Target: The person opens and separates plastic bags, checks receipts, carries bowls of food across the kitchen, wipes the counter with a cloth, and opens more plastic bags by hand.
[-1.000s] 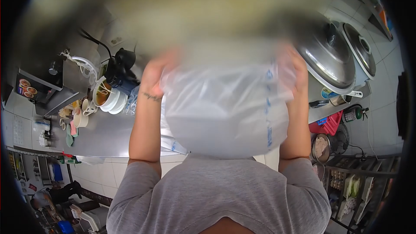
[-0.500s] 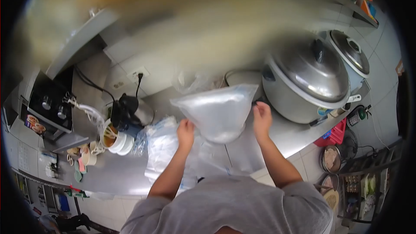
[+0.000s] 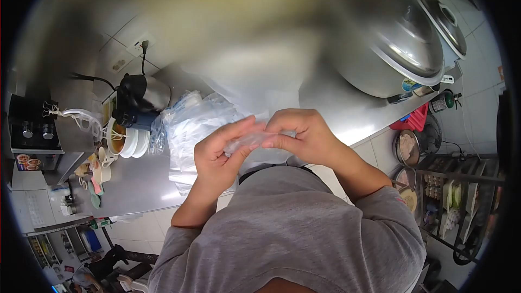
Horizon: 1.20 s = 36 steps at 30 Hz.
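Close in front of my chest, both hands meet over a crumpled bit of clear plastic bag (image 3: 244,140). My left hand (image 3: 220,149) curls round it, with the thumb and fingers closing on the film. From the other side, my right hand (image 3: 304,137) pinches it between thumb and fingers. Beyond the hands is a whitish, translucent shape (image 3: 266,89) that looks like plastic bag; blur hides its upper part, and whether it joins the film in my hands I cannot tell. A pile of clear plastic bags (image 3: 187,122) lies left of my left hand.
A large lidded rice cooker (image 3: 380,65) stands at the right, with a second lidded pot (image 3: 442,27) behind it. Left on the steel counter (image 3: 130,184) are a kettle (image 3: 149,92), stacked white bowls (image 3: 135,144) and cups (image 3: 102,171). Something blurred covers the top of the view.
My hands have come together, closer to my body, from either side of a puffed-out clear bag. They now gather plastic film between them. The view has shifted.
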Each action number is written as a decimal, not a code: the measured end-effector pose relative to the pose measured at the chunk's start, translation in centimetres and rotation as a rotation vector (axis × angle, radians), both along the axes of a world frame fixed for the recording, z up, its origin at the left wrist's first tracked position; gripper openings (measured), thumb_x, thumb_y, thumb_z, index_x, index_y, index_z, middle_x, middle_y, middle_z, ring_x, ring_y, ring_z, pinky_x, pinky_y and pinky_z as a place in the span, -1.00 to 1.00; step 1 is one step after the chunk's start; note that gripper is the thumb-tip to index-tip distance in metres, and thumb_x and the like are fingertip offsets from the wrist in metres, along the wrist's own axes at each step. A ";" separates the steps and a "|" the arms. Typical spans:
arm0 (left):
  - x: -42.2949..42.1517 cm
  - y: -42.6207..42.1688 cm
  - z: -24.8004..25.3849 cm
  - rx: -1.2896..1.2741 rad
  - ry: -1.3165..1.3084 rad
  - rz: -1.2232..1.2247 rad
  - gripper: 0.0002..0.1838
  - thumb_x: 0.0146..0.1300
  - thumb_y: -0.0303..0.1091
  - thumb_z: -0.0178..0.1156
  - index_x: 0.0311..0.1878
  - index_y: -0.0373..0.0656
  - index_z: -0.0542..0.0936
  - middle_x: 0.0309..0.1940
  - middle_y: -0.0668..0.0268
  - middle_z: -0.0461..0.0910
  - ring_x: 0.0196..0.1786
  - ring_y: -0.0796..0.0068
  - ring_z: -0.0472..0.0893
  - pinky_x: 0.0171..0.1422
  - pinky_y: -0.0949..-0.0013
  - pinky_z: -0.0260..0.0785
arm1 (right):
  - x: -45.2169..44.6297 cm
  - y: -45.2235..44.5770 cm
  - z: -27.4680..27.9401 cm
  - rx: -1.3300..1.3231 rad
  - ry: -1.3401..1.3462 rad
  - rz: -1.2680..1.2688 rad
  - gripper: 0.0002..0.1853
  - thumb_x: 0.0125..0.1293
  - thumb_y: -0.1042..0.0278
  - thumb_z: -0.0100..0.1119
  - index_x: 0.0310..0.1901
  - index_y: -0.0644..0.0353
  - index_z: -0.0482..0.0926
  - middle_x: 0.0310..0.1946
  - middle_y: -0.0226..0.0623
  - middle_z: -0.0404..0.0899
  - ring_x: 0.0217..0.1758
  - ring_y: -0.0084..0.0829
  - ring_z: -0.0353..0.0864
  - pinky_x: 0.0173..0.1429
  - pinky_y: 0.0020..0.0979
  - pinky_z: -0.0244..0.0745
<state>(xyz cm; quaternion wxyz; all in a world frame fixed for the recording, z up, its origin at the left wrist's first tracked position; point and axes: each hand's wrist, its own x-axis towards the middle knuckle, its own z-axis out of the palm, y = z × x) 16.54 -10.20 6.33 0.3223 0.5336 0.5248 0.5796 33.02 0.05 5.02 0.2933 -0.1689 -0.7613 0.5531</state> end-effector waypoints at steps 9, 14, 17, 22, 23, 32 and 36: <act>-2.6 -0.2 -0.5 -0.223 0.178 -0.047 -0.94 0.14 -0.46 0.29 -0.37 -0.24 0.65 -0.52 0.35 0.60 -0.48 0.64 0.52 -0.40 0.57 0.32 | 0.8 0.5 0.0 -0.007 0.195 -0.020 -0.85 0.23 0.35 0.25 -0.38 0.24 0.56 -0.46 -0.35 0.60 -0.36 -0.48 0.56 -0.25 -0.46 0.42; -4.5 2.5 -1.1 0.143 -0.343 -0.134 -0.69 0.26 -0.30 0.13 -0.60 -0.19 0.53 -0.70 0.42 0.45 -0.65 0.55 0.41 -0.52 0.49 0.26 | 2.4 2.6 1.3 -0.515 -0.117 0.670 -0.87 0.25 0.41 0.23 -0.36 0.30 0.61 -0.52 -0.29 0.62 -0.47 -0.50 0.58 -0.27 -0.47 0.44; -9.7 2.1 -0.5 0.069 -1.119 -0.548 -0.69 0.26 -0.31 0.07 -0.61 -0.15 0.43 -0.70 0.34 0.42 -0.71 0.47 0.40 -0.55 0.42 0.28 | 4.3 4.8 0.0 -0.430 0.329 0.626 -0.81 0.21 0.35 0.24 -0.39 0.35 0.63 -0.63 -0.22 0.61 -0.52 -0.34 0.62 -0.27 -0.37 0.52; -10.7 6.2 1.6 -0.216 -0.902 -0.409 -0.88 0.24 -0.39 0.03 -0.24 -0.22 0.49 -0.49 0.27 0.50 -0.56 0.44 0.50 -0.38 0.33 0.48 | 5.1 8.3 2.7 -0.635 0.742 0.265 -0.79 0.33 0.30 0.09 -0.25 0.31 0.53 -0.45 -0.26 0.57 -0.43 -0.41 0.62 -0.08 -0.25 0.55; -10.9 7.5 2.3 -0.243 -0.826 -0.225 -0.85 0.23 -0.41 0.04 -0.16 -0.19 0.49 -0.45 0.34 0.50 -0.47 0.50 0.52 -0.32 0.39 0.48 | 4.3 8.8 3.5 -0.299 0.552 -0.076 -0.82 0.33 0.32 0.05 -0.22 0.27 0.52 -0.39 -0.31 0.55 -0.35 -0.44 0.60 -0.09 -0.29 0.54; -7.9 13.9 -26.1 -0.452 -0.208 0.378 -0.61 0.22 -0.32 0.09 0.10 -0.27 0.51 0.06 0.08 0.54 0.16 0.10 0.47 0.15 0.24 0.37 | -2.7 13.0 -22.9 -0.953 -0.185 -0.740 -0.74 0.33 0.25 0.04 -0.08 0.23 0.52 -0.32 -0.22 0.59 -0.37 -0.38 0.55 -0.35 -0.31 0.44; -11.9 13.7 -27.4 -0.606 0.881 0.338 -0.63 0.18 -0.30 0.19 0.03 -0.25 0.54 0.04 -0.02 0.52 0.04 0.04 0.53 0.14 0.18 0.37 | 0.1 13.2 -25.6 -0.486 -0.100 -0.854 -0.83 0.23 0.42 0.18 -0.20 0.31 0.52 -0.46 -0.33 0.55 -0.49 -0.57 0.47 -0.42 -0.52 0.34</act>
